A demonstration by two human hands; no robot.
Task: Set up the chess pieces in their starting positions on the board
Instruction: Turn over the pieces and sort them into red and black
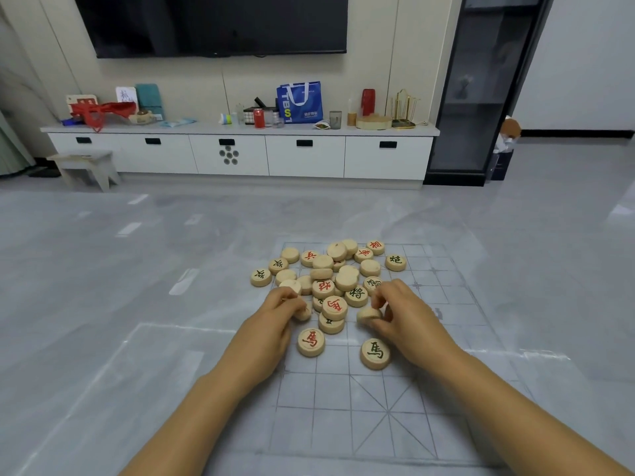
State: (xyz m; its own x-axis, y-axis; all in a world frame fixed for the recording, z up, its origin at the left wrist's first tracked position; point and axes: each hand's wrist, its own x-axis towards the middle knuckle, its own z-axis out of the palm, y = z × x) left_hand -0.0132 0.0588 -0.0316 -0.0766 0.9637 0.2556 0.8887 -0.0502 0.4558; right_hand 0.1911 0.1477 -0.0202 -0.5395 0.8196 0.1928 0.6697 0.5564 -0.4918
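Curling the left hand over a half-hidden piece at the near left edge of the heap, with the fingers bent round it and only its pale rim showing. Pinching a tilted piece with the right hand, thumb and fingertips closing on the rim, one side lifted off the board, the face not readable. Reaching in from the bottom edge with both bare forearms, well apart from each other.

Lying flat and face up on the near side of the left hand, a red horse piece. Lying the same way on the near side of the right hand, a dark horse piece, both of them apart from the heap. Sitting between the two hands, a red-marked piece, resting partly on another piece, and just behind it a dark general piece.

Spreading beyond the hands, the heap of round pale wooden pieces, some showing red or dark signs, some blank side up, several leaning on one another. Resting a little apart at the far right, a dark cannon piece. Resting at the far left, outside the grid lines, a dark soldier piece.

Lying under all this on the grey floor, the board, a thin clear sheet with grey grid lines and a crossed square in its near part.

Standing against the far wall, a white low cabinet carrying a blue bag and a red can, with a dark television above and a small stool at the left.
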